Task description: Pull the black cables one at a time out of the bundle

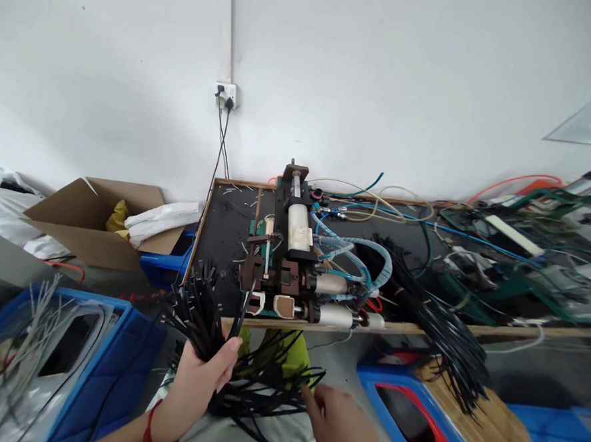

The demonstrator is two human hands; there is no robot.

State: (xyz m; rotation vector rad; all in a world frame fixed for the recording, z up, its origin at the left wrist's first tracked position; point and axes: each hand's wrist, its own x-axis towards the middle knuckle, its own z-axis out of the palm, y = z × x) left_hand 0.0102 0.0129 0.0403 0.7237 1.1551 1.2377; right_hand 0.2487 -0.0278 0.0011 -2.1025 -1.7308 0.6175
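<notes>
My left hand [211, 369], with a red band at the wrist, is wrapped round a bundle of black cables [200, 308] whose ends point up and away. One cable reaches from this hand toward the machine [294, 247] with brown blocks and metal cylinders. Below, the loose cable ends [265, 392] spread over my lap. My right hand [341, 420] is beside these ends at the lower right; it is blurred, its fingers are curled, and whether it holds anything is hard to tell.
A second black cable bundle [439, 330] hangs over the bench's front edge [419, 327]. Blue air hoses [378, 259] curve right of the machine. At left are an open cardboard box [89, 235] and a blue crate [116, 370] with pale wires. A blue stool [380, 386] with a phone stands at right.
</notes>
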